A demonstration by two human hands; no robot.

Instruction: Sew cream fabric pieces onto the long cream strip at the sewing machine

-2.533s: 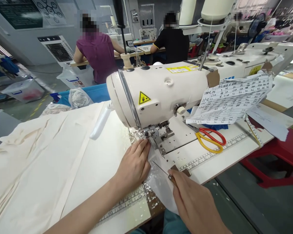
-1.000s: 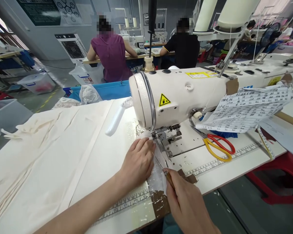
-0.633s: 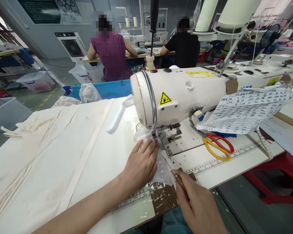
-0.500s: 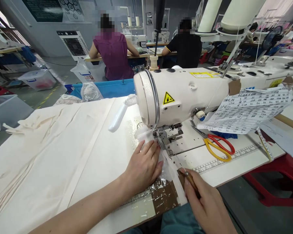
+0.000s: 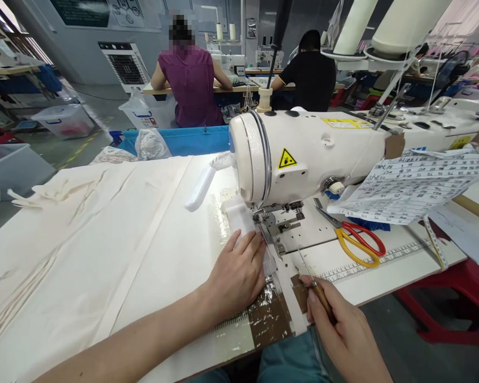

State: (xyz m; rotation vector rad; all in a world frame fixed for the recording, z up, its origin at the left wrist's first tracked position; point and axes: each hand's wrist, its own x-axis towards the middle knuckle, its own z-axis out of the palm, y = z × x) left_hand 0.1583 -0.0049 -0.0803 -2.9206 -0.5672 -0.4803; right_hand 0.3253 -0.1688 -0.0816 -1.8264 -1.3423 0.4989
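Note:
My left hand lies palm down with fingers stretched out, pressing a thin white fabric piece beside the needle area of the sewing machine. The fingertips are close to the metal presser foot and guide. A narrow white strip runs from the guide down to the table's front edge. On the right, my right hand is closed around the wooden handle of an awl, whose thin metal shaft points up and away over the table. Its tip appears apart from the strip.
Scissors with red and yellow handles lie right of the needle area, below a handwritten paper sheet. Cream fabric panels cover the table's left side. A red stool stands at right. Two people sit at machines beyond.
The white fabric now lies flatter and shows more behind the presser foot. The awl has swung so its shaft shows, pointing away. My left hand stays on the fabric. The view has shifted slightly.

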